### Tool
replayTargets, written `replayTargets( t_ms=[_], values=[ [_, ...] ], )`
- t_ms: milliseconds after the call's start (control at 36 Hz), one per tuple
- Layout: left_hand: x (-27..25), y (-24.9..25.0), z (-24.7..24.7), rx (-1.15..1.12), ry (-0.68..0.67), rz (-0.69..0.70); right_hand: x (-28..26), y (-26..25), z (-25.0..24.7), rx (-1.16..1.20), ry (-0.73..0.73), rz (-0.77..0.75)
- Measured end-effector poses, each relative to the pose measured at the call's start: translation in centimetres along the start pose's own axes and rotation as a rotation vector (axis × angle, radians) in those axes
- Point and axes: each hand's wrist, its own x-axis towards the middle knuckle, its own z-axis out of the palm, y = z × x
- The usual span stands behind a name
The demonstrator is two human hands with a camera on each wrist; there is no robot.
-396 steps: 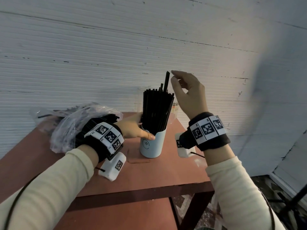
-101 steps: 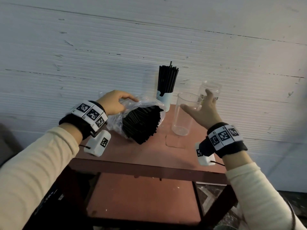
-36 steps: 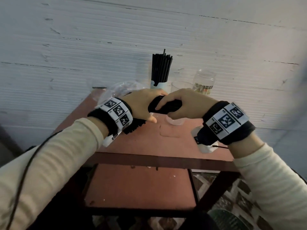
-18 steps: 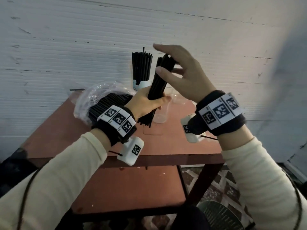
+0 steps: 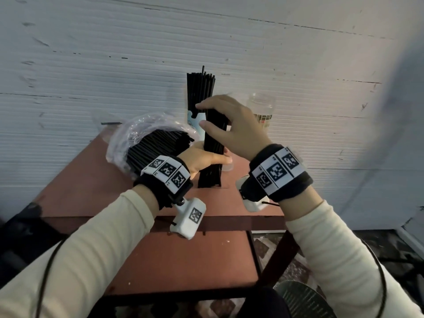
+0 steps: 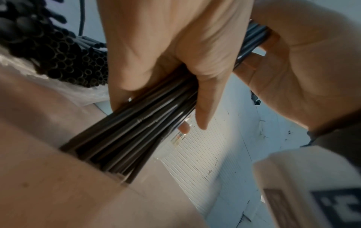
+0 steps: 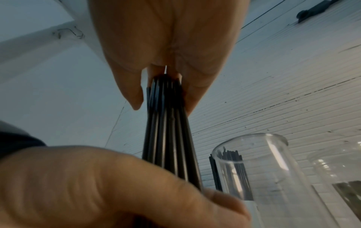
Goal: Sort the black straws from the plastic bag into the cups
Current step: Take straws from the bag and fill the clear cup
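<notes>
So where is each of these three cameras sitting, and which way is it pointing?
Head: on the person's head, looking forward and down at the table; both sleeved forearms, left hand and right hand show.
Left wrist: on the left wrist, looking along the palm at the straw bundle in its grip.
Right wrist: on the right wrist, looking upward along the bundle at the right fingers; the left hand crosses below, beside the clear cup.
All three views share the straw bundle.

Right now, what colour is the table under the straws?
Reddish brown; the table shows best in the head view.
</notes>
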Motion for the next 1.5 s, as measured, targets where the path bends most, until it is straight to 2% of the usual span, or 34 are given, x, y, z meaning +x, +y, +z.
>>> replayTargets(
  t_ms=[139,333,389,472,556,611,694,778,833,889,944,1000,1055,1194,1305,1417,1500],
  values=[
    [-0.2,-0.1,0.2,0.087,0.041,0.029,-0.4,-0.3,0.1,0.016,0.032,0.016],
    [-0.4,0.8,-0.9,0.191,0.094,0.104,-0.7,-0.3,-1.3,0.054,0.081,0.223],
    [-0.7,1.3,-1.2,0.238,0.041,0.133,-0.7,0.0,-1.7,0.04,0.038,0.277],
    [-1.7,2.2,-1.5,0.334,-0.153,0.169,-1.0,0.1,-1.8,0.018,-0.095,0.274],
    [-3.0,3.2,-1.5,0.439,-0.328,0.207,-1.5,-0.6,-1.8,0.129,-0.245,0.249],
    [-3.4,3.3,-1.4,0.502,-0.341,0.232,-1.8,-1.0,-1.7,0.144,-0.297,0.225],
    [-3.2,3.5,-1.0,0.388,-0.329,0.221,-1.5,-1.2,-1.5,0.167,-0.238,0.194],
    [-2.4,4.1,-0.4,0.313,-0.238,0.253,-0.4,-0.9,-2.4,0.218,-0.076,0.175],
    [-1.7,4.8,-0.2,0.247,-0.067,0.282,0.8,-0.6,-3.6,0.266,0.072,0.188],
    [-0.7,5.1,-0.2,0.231,0.132,0.386,2.1,-0.2,-5.0,0.289,0.241,0.204],
    [0.5,5.3,0.0,0.246,0.258,0.486,3.6,0.4,-6.2,0.276,0.378,0.221],
    [1.9,5.5,0.0,0.264,0.298,0.438,5.2,1.4,-6.9,0.259,0.467,0.24],
    [3.3,5.5,0.0,0.287,0.274,0.306,6.5,2.7,-7.2,0.227,0.501,0.269],
    [5.6,4.9,-0.1,0.311,0.175,0.078,8.3,5.5,-5.8,0.096,0.333,0.373],
    [6.3,4.4,-0.2,0.335,0.164,0.027,8.4,6.9,-4.3,0.1,0.205,0.415],
    [6.5,4.0,-0.6,0.301,0.19,0.041,8.2,7.7,-3.8,0.097,0.216,0.42],
    [6.6,4.0,-0.5,0.287,0.128,0.036,8.0,8.0,-3.8,0.095,0.221,0.433]
  ],
)
